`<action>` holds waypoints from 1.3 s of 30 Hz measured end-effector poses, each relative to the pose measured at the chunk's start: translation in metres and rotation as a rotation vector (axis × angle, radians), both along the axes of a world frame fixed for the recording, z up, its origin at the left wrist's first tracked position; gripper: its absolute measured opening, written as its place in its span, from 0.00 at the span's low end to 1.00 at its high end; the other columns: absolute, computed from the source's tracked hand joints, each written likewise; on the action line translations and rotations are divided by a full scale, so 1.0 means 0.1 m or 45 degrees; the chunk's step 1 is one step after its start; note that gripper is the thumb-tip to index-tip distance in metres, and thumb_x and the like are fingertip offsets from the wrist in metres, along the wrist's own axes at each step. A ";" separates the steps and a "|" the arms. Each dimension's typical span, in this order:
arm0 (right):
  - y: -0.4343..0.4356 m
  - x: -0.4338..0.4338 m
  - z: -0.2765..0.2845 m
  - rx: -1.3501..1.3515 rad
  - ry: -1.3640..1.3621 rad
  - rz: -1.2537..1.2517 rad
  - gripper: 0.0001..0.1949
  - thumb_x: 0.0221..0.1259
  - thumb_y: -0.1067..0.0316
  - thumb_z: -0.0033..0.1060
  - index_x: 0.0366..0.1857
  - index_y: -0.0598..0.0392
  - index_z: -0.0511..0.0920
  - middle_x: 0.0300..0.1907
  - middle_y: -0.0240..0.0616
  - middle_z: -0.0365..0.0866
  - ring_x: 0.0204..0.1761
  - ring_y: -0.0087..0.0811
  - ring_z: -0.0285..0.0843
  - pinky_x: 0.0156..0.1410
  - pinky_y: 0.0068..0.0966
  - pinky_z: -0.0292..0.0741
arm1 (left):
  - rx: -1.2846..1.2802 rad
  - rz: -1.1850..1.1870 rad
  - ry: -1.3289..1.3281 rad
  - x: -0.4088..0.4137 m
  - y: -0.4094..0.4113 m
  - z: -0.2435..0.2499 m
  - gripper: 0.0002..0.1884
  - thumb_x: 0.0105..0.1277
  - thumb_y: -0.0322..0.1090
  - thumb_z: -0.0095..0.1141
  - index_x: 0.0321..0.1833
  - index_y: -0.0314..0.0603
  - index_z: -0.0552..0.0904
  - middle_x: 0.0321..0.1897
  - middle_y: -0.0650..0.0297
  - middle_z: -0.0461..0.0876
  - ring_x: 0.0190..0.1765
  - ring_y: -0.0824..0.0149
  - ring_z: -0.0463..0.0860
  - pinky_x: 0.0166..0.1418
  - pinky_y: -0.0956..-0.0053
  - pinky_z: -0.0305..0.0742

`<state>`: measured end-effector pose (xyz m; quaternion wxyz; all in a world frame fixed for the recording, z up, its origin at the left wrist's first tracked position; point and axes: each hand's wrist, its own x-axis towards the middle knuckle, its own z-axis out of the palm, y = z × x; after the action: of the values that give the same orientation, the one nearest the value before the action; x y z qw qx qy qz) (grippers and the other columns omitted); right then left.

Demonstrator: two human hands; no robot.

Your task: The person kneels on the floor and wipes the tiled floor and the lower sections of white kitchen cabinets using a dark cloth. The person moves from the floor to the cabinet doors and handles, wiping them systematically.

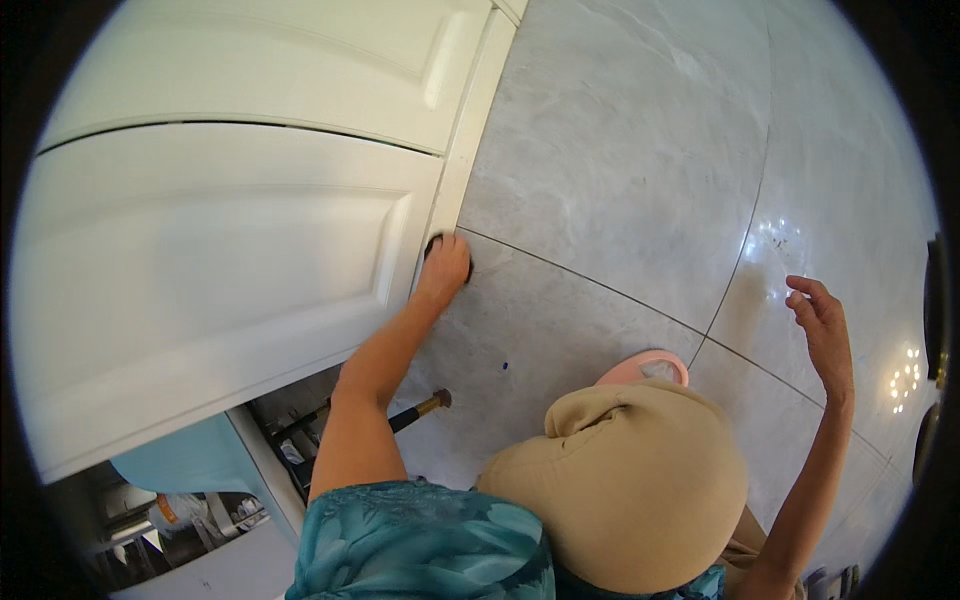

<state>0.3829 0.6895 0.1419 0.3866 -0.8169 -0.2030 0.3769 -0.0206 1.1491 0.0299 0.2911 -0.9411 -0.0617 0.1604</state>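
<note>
My left hand (446, 266) reaches down to the foot of a cream panelled cabinet (300, 247). Its fingers are closed over a small black object (469, 271), mostly hidden under them. The object is against the cabinet's base strip (454, 180), where it meets the grey marbled tile floor (615, 150). What the object is, I cannot tell. Off to the right, my right hand (821, 322) hangs over the floor with nothing in it, its fingers slightly bent and apart.
A black furniture leg with a gold end (420, 411) stands beside my left forearm. On the floor lies a tiny dark blue bit (505, 366). A pink slipper (645, 365) shows past my bent knee. Lower left are a light blue surface (187, 457) and cluttered shelves (180, 514).
</note>
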 end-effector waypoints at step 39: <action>-0.33 -0.18 0.11 -0.253 -0.074 -0.099 0.13 0.72 0.69 0.58 0.55 0.62 0.79 0.43 0.42 0.85 0.42 0.31 0.80 0.50 0.29 0.77 | 0.280 -0.136 -0.077 3.07 1.32 0.40 0.20 0.68 0.31 0.55 0.63 0.37 0.78 0.58 0.58 0.79 0.67 0.57 0.73 0.65 0.66 0.70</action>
<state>0.3644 0.6567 0.1526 0.3120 -0.8690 -0.1438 0.3560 0.2866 1.2814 0.0696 0.3987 -0.9099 -0.0374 0.1084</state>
